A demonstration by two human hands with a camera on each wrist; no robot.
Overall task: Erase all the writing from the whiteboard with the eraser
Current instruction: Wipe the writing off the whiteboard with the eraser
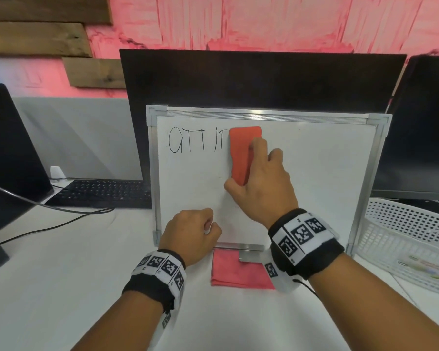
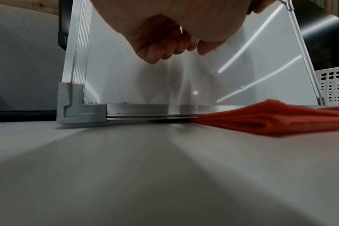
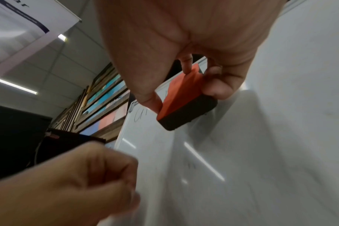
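A silver-framed whiteboard (image 1: 314, 173) stands tilted back on the desk against a dark monitor. Black writing (image 1: 195, 143) runs along its upper left. My right hand (image 1: 259, 183) grips a red eraser with a black pad (image 1: 242, 153) and holds it flat on the board just right of the writing, covering its end; the same eraser (image 3: 182, 100) shows in the right wrist view. My left hand (image 1: 190, 231) is curled into a fist against the board's lower left, holding nothing that I can see; its fingers (image 2: 164, 45) are curled in front of the board surface (image 2: 126, 76).
A folded red cloth (image 1: 238, 272) lies on the desk under the board's bottom edge. A white perforated basket (image 1: 406, 239) stands at the right, a black keyboard (image 1: 104, 193) with cables at the left, and dark monitors on both sides.
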